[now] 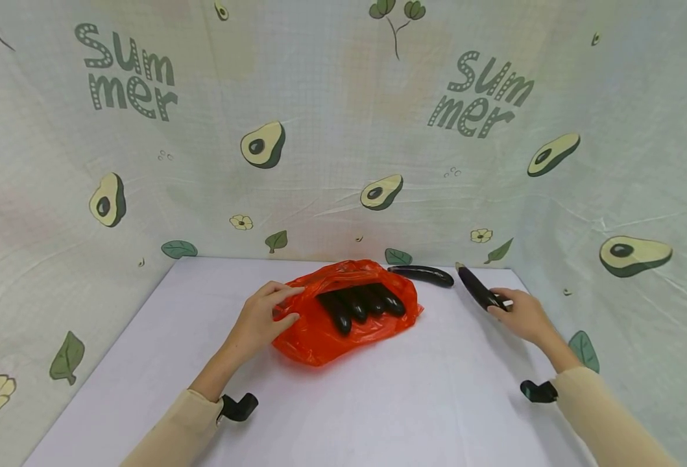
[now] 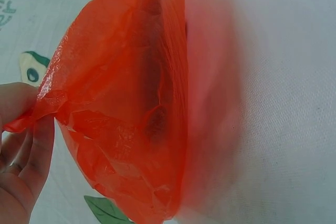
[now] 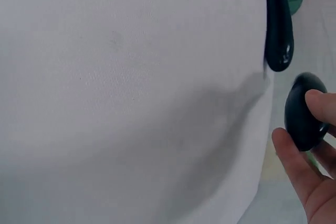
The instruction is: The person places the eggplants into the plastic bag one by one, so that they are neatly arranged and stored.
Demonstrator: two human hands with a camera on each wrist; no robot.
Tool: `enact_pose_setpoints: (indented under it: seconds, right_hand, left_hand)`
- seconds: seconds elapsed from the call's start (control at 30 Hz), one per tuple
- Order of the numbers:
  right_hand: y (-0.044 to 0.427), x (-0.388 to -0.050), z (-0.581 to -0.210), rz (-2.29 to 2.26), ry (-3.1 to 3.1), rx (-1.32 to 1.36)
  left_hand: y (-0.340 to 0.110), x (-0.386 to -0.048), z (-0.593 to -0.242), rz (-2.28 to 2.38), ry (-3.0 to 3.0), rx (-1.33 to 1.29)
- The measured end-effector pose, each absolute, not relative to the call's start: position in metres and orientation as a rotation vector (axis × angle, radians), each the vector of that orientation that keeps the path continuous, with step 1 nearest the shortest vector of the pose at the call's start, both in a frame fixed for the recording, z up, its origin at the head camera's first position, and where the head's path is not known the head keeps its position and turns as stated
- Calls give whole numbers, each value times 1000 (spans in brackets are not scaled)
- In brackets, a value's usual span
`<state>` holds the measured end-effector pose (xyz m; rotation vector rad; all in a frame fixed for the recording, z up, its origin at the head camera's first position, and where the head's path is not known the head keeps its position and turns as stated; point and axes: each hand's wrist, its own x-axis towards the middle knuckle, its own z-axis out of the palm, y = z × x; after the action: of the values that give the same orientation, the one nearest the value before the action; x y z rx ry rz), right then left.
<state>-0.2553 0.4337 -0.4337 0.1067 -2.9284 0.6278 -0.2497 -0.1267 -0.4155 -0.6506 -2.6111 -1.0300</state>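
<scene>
A crumpled red plastic bag [image 1: 314, 347] lies on the table with its mouth raised, and several dark eggplants [image 1: 336, 311] sit side by side inside. At the bag's left edge my left hand [image 1: 259, 319] pinches the plastic between thumb and fingers; the left wrist view shows this fold of the bag [image 2: 115, 103] drawn out. My right hand [image 1: 521, 316] grips a dark eggplant [image 1: 475, 287] by its rounded end, its stem end pointing away, above the table's right side. One more eggplant [image 1: 427, 275] lies behind the bag, near the table's far edge.
The white table [image 1: 413, 402] meets a hanging cloth [image 1: 320, 214] with avocado prints at its back and sides. Black wrist mounts [image 1: 241, 407] stick out from both cream sleeves [image 1: 606, 415].
</scene>
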Motion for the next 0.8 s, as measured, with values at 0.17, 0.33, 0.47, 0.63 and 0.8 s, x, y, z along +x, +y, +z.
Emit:
enact_pose_setpoints:
  seconds: [0.17,0.33,0.47,0.63,0.8]
  right_hand:
    - [423,-244,-420,642,-2918,147]
    - [405,-229,-406,691,-2890,198]
    - [391,-217,-396,705,-2858,268]
    - [377,-206,-388,735,-2829,352]
    - [362,-199,-381,781,-2832,422]
  left_hand:
    - [-127,-250,-415,-1026,-2609,-652]
    - [-127,-250,-415,-1024,-2612,-649]
    - [-127,-249,-415,-1026,-2615,-644]
    - [-127,-249,-415,-1030,-2618,-639]
    - [-127,-249,-415,-1035,-2621,-633]
